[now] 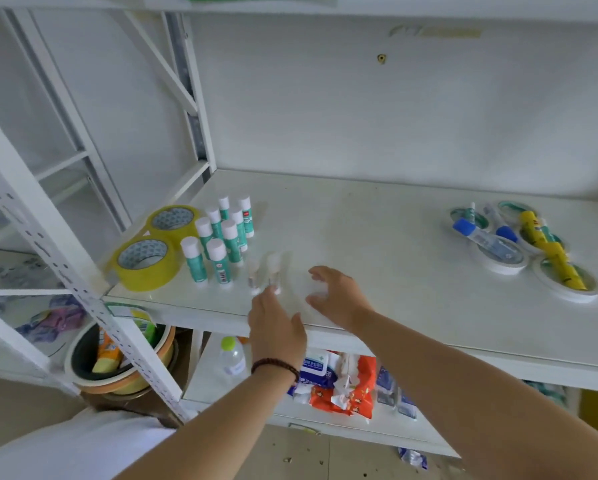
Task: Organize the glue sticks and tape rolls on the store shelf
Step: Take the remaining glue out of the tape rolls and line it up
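Note:
Two yellow tape rolls [146,261] lie at the shelf's [377,230] front left corner. Beside them stand several teal glue sticks [221,237] with white caps. Two more glue sticks [266,273], blurred, stand just right of that group. My left hand [276,329] reaches over the front edge with fingers extended, its fingertips at the base of the blurred pair. My right hand [337,297] hovers to their right, fingers curved and apart, holding nothing I can make out. At the far right, white tape rolls [502,261] lie mixed with blue-capped glue bottles [481,239] and yellow glue sticks [554,252].
A white perforated upright [48,237] crosses the left side. The shelf below holds wipe packs [339,382] and a bottle with a green cap [231,362]. Stacked basins [117,372] sit lower left. A white back wall closes the shelf behind.

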